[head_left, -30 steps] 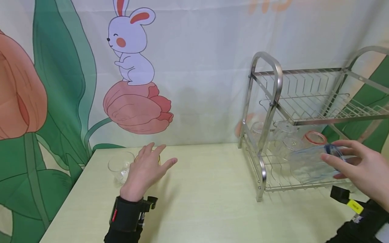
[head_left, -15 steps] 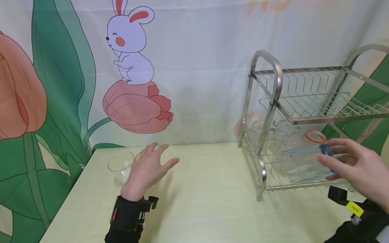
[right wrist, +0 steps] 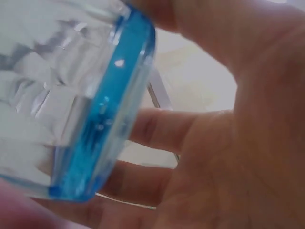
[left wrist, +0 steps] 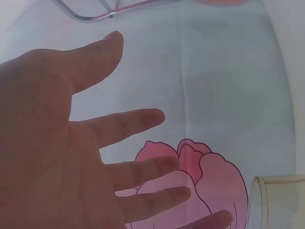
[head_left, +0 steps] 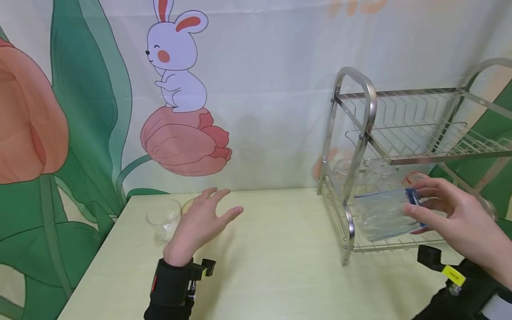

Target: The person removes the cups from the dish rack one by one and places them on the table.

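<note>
My right hand [head_left: 454, 215] grips a clear glass [head_left: 380, 215] by its blue base, with the glass lying sideways in front of the rack's lower shelf. Up close in the right wrist view, the thick blue base [right wrist: 102, 114] sits between thumb and fingers. My left hand [head_left: 202, 224] hovers over the table with fingers spread and holds nothing. Beside it stand a clear glass [head_left: 162, 215] and a yellow-rimmed glass [head_left: 186, 206], the latter mostly hidden by that hand. Part of a glass [left wrist: 281, 202] shows at the left wrist view's right edge.
A two-tier metal dish rack [head_left: 370, 104] stands at the right. Several clear glasses [head_left: 378, 173] and a red-rimmed one [head_left: 416, 177] sit on its lower shelf. A printed cloth [head_left: 272, 111] hangs behind the pale table [head_left: 280, 266].
My right hand has moved left with the glass, bringing it further along the front of the rack. The left hand shifts very slightly rightward in view, still spread.
</note>
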Demonstrator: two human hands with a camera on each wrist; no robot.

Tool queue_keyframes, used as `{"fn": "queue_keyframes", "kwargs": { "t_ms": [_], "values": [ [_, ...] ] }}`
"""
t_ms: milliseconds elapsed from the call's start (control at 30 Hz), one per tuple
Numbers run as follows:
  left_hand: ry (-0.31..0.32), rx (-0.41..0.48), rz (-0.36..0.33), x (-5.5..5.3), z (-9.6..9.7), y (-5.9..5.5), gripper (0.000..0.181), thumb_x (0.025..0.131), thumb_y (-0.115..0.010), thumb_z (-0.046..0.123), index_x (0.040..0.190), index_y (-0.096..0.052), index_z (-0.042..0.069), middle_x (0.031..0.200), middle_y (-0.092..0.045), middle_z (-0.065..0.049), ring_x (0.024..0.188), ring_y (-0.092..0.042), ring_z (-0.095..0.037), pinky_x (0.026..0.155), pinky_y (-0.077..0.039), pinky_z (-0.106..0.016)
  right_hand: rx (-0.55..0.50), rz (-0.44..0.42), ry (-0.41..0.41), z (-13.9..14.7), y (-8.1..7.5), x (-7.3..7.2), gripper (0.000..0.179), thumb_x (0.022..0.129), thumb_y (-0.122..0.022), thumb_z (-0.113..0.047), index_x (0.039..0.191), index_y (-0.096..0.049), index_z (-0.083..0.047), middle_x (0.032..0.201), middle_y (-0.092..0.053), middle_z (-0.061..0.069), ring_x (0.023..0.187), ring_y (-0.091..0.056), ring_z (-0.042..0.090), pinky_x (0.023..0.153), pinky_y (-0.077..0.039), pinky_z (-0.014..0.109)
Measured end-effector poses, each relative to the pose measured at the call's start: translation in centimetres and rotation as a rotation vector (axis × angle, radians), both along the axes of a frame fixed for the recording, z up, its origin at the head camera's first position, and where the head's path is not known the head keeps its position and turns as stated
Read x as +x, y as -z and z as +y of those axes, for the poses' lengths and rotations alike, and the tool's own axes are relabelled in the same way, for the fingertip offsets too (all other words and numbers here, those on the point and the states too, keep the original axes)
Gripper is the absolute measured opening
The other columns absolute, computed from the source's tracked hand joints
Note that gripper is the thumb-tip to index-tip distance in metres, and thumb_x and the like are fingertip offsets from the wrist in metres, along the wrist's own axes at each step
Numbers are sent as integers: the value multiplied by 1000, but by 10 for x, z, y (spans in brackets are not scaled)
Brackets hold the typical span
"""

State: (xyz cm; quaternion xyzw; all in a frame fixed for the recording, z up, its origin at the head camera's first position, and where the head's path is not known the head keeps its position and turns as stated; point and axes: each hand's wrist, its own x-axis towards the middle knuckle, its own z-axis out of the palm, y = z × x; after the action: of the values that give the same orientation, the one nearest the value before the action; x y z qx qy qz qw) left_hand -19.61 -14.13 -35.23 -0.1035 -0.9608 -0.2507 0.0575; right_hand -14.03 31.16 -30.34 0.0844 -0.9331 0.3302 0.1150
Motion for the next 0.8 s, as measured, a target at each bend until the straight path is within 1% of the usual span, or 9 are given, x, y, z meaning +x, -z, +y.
{"fn": "queue_keyframes", "kwargs": {
  "t_ms": [133,200,267,367,433,500,567,700,800],
  "values": [
    [25,46,15,0,7,-5,66,95,-58,58,145,-47,17,149,-34,-15,136,-34,-36,103,-34,-57,-33,14,-59,-5,0,-2,60,97,-65,-29,147,-36,-10,131,-45,17,95,-53,-1,65,-53,26],
    [40,60,11,1,12,-6,66,95,-57,59,145,-47,18,149,-34,-15,136,-34,-35,103,-35,-56,-42,21,-74,-8,1,-3,57,97,-65,-28,144,-38,-10,129,-47,16,94,-51,-7,66,-52,26],
    [51,68,0,3,16,-8,67,94,-57,60,146,-46,18,150,-34,-14,136,-35,-34,102,-36,-57,-49,25,-84,-10,1,-4,54,97,-65,-27,142,-40,-10,128,-48,15,94,-54,-4,67,-52,25],
    [48,80,-12,6,19,-9,67,94,-56,61,147,-46,21,151,-33,-12,137,-35,-34,101,-36,-57,-63,20,-89,-15,2,-7,49,98,-65,-28,138,-43,-11,129,-46,12,99,-58,9,69,-51,25],
    [48,95,-11,7,19,-10,67,94,-56,62,147,-45,22,151,-33,-11,137,-34,-33,102,-36,-57,-79,10,-97,-19,2,-9,48,98,-64,-29,137,-44,-11,130,-43,10,104,-57,17,71,-51,24],
    [58,112,-9,8,21,-12,68,94,-55,63,147,-45,23,151,-33,-11,137,-34,-33,103,-35,-56,-105,0,-110,-23,3,-11,47,98,-64,-30,136,-44,-11,132,-40,8,108,-56,20,73,-50,24],
    [74,135,-13,9,22,-13,68,93,-55,64,147,-45,24,151,-33,-9,137,-35,-31,104,-35,-54,-132,-7,-127,-26,4,-13,46,98,-64,-28,137,-44,-12,132,-37,7,108,-56,15,75,-50,24],
    [106,185,-16,12,24,-16,68,93,-56,64,147,-45,25,150,-34,-4,136,-37,-27,105,-35,-50,-197,-17,-162,-32,6,-15,46,99,-64,-25,138,-42,-11,130,-41,9,105,-55,5,73,-53,29],
    [127,216,-15,13,25,-17,66,93,-56,64,146,-46,26,149,-35,0,136,-37,-23,106,-34,-47,-231,-21,-175,-35,8,-16,47,99,-63,-24,139,-41,-12,129,-45,11,105,-56,5,72,-55,32]
  ]
}}
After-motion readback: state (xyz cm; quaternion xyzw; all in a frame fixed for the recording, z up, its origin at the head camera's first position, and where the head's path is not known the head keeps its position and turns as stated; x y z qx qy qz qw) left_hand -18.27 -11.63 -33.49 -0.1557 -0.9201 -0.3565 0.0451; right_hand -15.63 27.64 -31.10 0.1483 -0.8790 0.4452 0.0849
